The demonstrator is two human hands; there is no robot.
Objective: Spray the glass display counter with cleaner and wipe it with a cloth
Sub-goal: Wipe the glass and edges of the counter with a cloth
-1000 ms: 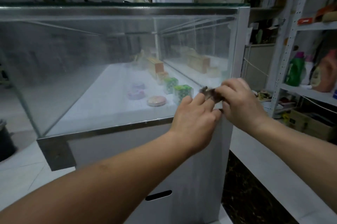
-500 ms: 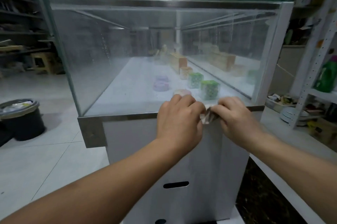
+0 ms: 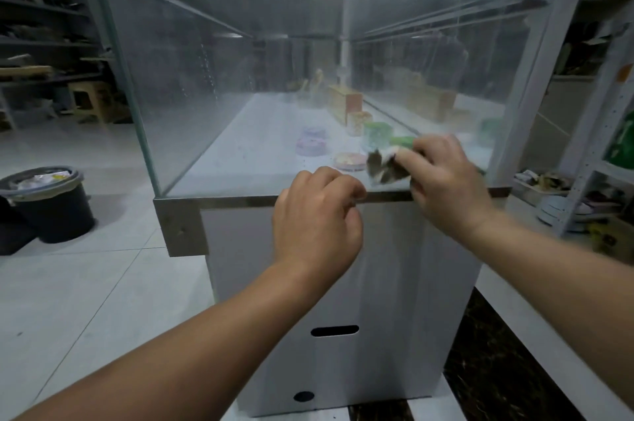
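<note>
The glass display counter [image 3: 240, 77] stands in front of me, its end pane hazy with streaks and droplets, on a white cabinet base. My right hand [image 3: 446, 187] grips a small crumpled cloth [image 3: 382, 165] and holds it against the lower right of the pane, just above the metal bottom rail [image 3: 240, 202]. My left hand [image 3: 319, 221] hovers beside it in front of the rail with fingers curled and nothing in them. No spray bottle is in view.
Small boxes and round tins [image 3: 312, 146] lie inside the case. A dark bin [image 3: 48, 201] stands on the tiled floor at the left. White metal shelving [image 3: 597, 132] with bottles and clutter stands close on the right. Dark shelves line the far left wall.
The two hands, together on the cloth before, have parted. My right hand has lifted the cloth up onto the glass, and my left hand has let go. The view has shifted left.
</note>
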